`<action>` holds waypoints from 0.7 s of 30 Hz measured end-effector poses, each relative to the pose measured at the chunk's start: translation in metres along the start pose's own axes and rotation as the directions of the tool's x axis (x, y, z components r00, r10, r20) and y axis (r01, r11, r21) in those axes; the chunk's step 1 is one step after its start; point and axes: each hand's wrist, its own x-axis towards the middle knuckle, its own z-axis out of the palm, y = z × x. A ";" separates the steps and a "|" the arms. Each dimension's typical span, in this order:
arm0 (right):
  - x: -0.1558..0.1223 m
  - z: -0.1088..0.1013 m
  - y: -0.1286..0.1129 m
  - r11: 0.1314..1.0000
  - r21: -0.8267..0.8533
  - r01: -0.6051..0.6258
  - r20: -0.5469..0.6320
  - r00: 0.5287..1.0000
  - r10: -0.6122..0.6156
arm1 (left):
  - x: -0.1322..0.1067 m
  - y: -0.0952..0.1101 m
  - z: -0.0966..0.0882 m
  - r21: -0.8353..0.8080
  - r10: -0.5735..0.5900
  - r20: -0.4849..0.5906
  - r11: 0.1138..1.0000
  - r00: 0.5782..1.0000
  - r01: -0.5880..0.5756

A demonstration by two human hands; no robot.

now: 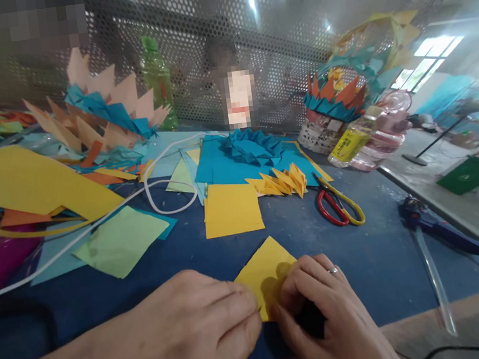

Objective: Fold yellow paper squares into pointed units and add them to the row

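Observation:
A yellow paper square [265, 275] lies on the blue tabletop close to me, turned with one corner pointing away. My left hand [204, 318] is closed on its left edge, fingers pressed together. On the right edge, my right hand [318, 304], with a ring on one finger, pinches the paper between thumb and fingers. The near part of the sheet is partly hidden by both hands. Just beyond it sits a stack of yellow paper squares [232, 209]. Folded yellow paper points [283, 182] lie behind that, beside scissors [339, 205] with red and yellow handles.
Blue sheets [215, 165] carry a folded blue paper ring [253, 147]. Green paper [122, 240], a white cable [76, 237] and large yellow paper [43, 180] are at left. A glue gun [441, 227] with a clear glue stick [435, 283] and a bottle [351, 142] stand right.

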 end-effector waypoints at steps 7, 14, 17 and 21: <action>0.000 0.000 0.001 1.000 0.026 -0.004 0.006 1.000 0.004 | 0.017 0.002 -0.008 -0.006 0.136 0.063 0.991 0.989 -0.136; -0.001 0.000 0.000 0.999 0.049 -0.017 0.003 1.000 0.017 | 0.013 0.003 -0.007 0.044 0.145 0.095 0.988 0.985 -0.150; -0.001 -0.002 -0.001 0.998 0.050 -0.035 -0.001 0.999 0.035 | 0.011 0.004 -0.002 -0.021 0.110 0.023 0.994 0.994 -0.110; 0.000 -0.004 0.000 0.998 0.045 -0.044 -0.004 0.999 0.044 | 0.007 0.004 0.004 -0.116 0.076 0.030 0.991 0.997 -0.072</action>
